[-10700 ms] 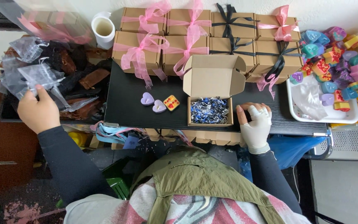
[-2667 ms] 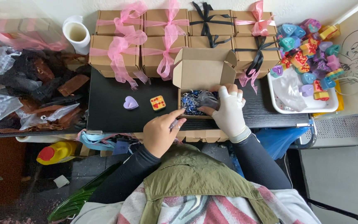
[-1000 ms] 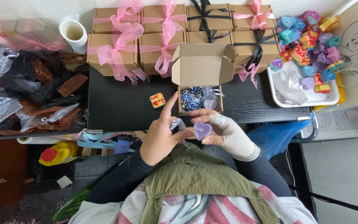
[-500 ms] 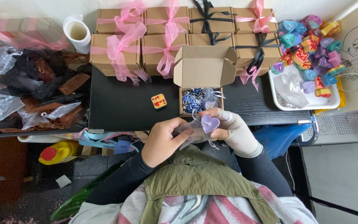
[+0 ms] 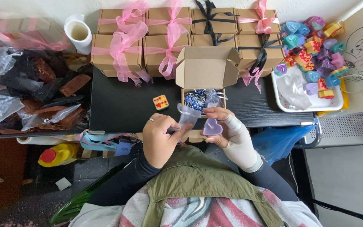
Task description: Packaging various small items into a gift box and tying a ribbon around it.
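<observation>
hands meet just below the open box [image 5: 206, 71]. right hand [image 5: 236, 134] grips a purple heart [image 5: 212, 126]; left hand [image 5: 160, 138] pinches a clear bag [image 5: 188, 117] just left of it.

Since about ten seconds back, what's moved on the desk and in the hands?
Both purple hearts have left the black table; one purple heart now sits in the right hand, raised toward the body. The left hand came over from the bags at the left and now pinches a small sheer pouch. The orange square piece, open box and ribboned boxes stayed put.
</observation>
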